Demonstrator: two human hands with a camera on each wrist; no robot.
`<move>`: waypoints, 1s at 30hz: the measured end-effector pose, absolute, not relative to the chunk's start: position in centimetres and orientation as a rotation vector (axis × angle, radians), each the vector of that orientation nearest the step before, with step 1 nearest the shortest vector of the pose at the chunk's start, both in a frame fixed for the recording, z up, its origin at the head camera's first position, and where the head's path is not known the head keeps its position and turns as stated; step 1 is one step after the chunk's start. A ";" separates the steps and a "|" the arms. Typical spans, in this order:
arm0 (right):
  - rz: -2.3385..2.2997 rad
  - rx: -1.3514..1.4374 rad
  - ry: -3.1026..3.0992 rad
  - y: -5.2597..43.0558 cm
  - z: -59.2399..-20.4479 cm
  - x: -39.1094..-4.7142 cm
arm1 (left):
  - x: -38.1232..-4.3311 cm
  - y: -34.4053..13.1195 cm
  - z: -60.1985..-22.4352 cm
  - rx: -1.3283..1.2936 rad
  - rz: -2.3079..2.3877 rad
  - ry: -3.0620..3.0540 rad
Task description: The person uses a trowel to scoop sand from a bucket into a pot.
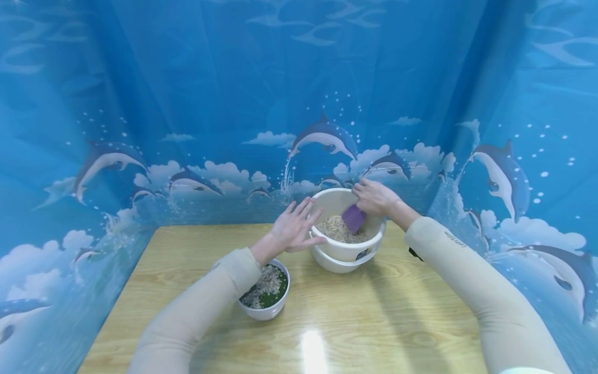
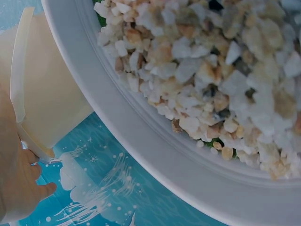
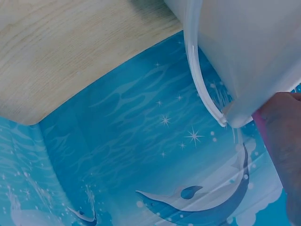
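Note:
A white bucket [image 1: 334,250] with a handle stands toward the back of the table and holds pale gravel [image 1: 337,228]. Over its right side, my right hand [image 1: 376,198] grips a purple scoop [image 1: 353,218], whose blade dips toward the gravel. In the right wrist view only part of that hand [image 3: 284,141] shows, beside the bucket rim. My left hand [image 1: 294,228], fingers spread and mostly straight, rests against the bucket's left rim. The left wrist view shows its fingers [image 2: 30,176] by the bucket wall [image 2: 51,80].
Under my left forearm sits a white bowl [image 1: 266,314] of pale stones [image 1: 267,280] over something green. Both stand on a wood-grain table [image 1: 345,322]. A blue dolphin-print curtain [image 1: 261,104] encloses the table's back and sides, close behind the bucket.

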State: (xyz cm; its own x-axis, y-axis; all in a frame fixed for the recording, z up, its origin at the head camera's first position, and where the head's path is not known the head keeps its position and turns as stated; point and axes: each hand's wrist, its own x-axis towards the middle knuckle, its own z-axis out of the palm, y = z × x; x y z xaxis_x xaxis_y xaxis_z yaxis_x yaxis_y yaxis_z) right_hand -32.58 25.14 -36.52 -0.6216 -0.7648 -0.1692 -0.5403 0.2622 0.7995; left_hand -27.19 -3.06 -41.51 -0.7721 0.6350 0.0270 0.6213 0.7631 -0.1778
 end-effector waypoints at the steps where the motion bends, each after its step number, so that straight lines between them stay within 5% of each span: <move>1: -1.287 1.212 -2.283 25.2 -36.6 -32.6 | -27.2 -3.1 -41.5 -1.025 0.246 -2.870; 30: -1.207 1.295 -2.333 25.1 -38.2 -32.2 | -27.2 -3.0 -41.5 -1.029 0.232 -2.894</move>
